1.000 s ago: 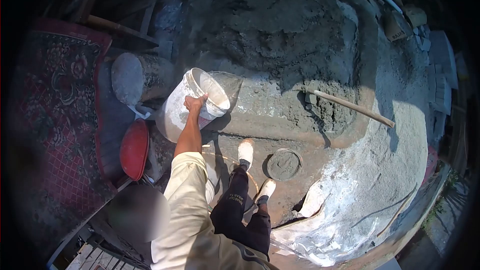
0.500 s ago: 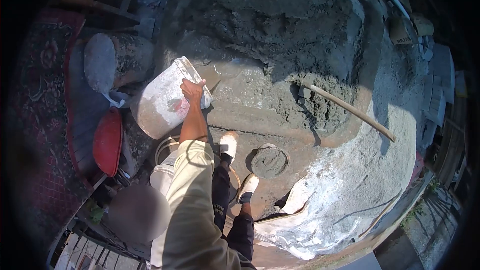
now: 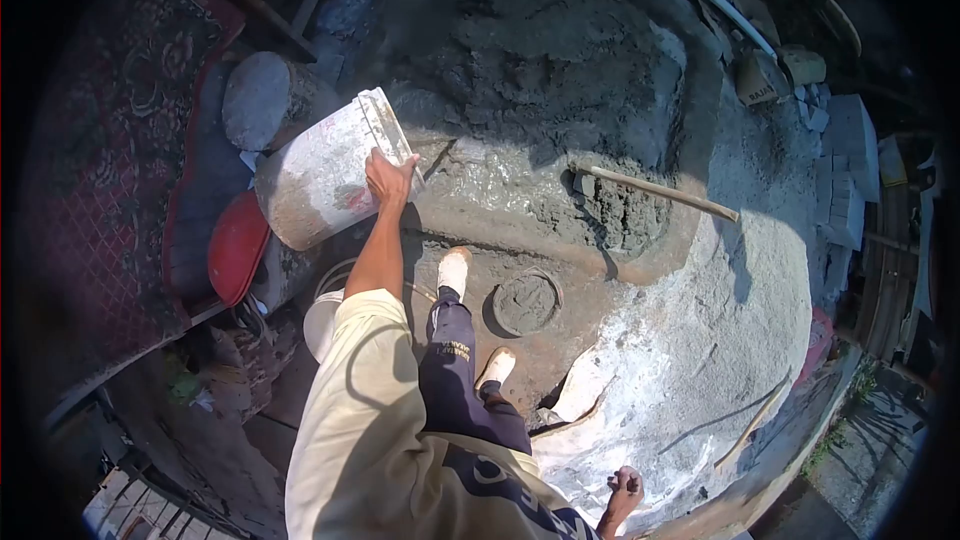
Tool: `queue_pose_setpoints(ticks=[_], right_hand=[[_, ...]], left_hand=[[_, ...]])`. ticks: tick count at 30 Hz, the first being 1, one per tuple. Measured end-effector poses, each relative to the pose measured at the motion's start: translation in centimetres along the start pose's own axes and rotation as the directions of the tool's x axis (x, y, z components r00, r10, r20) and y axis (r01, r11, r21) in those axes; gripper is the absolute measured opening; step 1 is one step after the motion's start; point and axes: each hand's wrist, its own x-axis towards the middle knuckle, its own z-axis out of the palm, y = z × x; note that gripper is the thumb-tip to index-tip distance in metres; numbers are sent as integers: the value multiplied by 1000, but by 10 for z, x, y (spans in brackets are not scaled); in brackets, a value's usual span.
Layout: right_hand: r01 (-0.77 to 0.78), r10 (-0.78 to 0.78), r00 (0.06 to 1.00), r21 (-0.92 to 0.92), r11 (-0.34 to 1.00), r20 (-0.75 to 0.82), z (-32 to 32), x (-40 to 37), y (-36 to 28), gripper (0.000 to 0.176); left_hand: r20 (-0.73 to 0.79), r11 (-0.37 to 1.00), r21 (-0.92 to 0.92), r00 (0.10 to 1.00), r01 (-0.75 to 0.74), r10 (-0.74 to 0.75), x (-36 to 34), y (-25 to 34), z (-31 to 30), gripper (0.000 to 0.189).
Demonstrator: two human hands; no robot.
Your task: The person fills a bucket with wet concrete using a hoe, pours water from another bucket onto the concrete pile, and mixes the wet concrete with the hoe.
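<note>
My left hand (image 3: 388, 178) is closed on the rim of a large white plastic bucket (image 3: 320, 175), stained with grey. The bucket lies tilted over, its mouth facing the wet grey mortar mix (image 3: 540, 80). Whether anything is inside the bucket is hidden. Low at the right of my body, my right hand (image 3: 625, 487) has its fingers curled in, and no object shows in it. A hoe (image 3: 665, 192) rests with its head in the mix and its wooden handle slanting to the right.
Near my feet stands a round bucket (image 3: 528, 302) filled with mortar. A red basin (image 3: 238, 248) and a drum (image 3: 262, 100) are at left, beside a patterned carpet (image 3: 130, 170). A pale dry heap (image 3: 720, 310) spreads at right. Stacked blocks (image 3: 845, 175) stand beyond it.
My right hand has come into view at the bottom. My left hand still holds the bucket, which is tilted a little further toward the mix. The view has shifted.
</note>
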Motion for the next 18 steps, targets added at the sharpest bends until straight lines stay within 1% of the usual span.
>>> queue_pose_setpoints(ticks=[1,2,3,4,5,6,7,9,10,11,12,13,15,16,17,18], right_hand=[[33,-34,998,26,999,46,7,13,0,14],[89,-95,992,80,993,82,18,18,-11,20],[112,-131,982,136,984,135,20,26,-6,21],[156,-180,968,141,978,176,21,33,-2,22],[162,-186,961,129,978,206,17,42,11,24],[186,-208,951,112,976,230,10,50,27,26],[250,-262,933,79,965,248,0,59,47,25],[230,-227,932,22,973,281,-25,77,92,25],[232,-230,932,25,972,282,-38,88,118,25],[153,-141,947,-19,988,290,-53,98,148,23],[72,-49,954,-69,995,295,-69,107,174,20],[74,-50,953,-70,995,298,-84,114,195,20],[-173,204,947,-141,975,250,-113,121,233,12],[-239,265,946,-148,960,187,-122,123,247,11],[-319,338,928,-133,938,158,-131,132,268,16],[-366,370,921,-56,929,123,-135,131,274,19]], left_hand=[[-12,1000,-5,1000,-15,15,-8,-3,-23,66],[-31,992,-119,998,-50,47,-16,-5,-52,66],[-46,971,-224,996,-79,71,-33,-8,-85,66],[-66,976,-215,997,-43,30,-52,-13,-120,65],[-92,977,-214,996,-19,-1,-65,-12,-156,65],[-96,968,-250,995,-15,-10,-76,-24,-185,64],[-96,959,-284,995,-3,-25,-88,-38,-215,64],[-23,834,-538,987,121,-158,-132,-42,-292,58],[60,767,-619,984,167,-166,-140,-70,-320,53],[142,691,-690,976,216,-164,-146,-99,-349,48],[206,578,-764,957,287,-202,-166,-119,-380,37],[275,451,-819,933,353,-232,-193,-131,-411,25],[222,471,-806,920,359,-323,-253,-135,-459,36],[231,552,-715,890,429,-393,-277,-152,-475,37],[229,616,-609,855,499,-466,-298,-172,-492,38],[224,626,-588,847,512,-482,-315,-212,-499,39]])
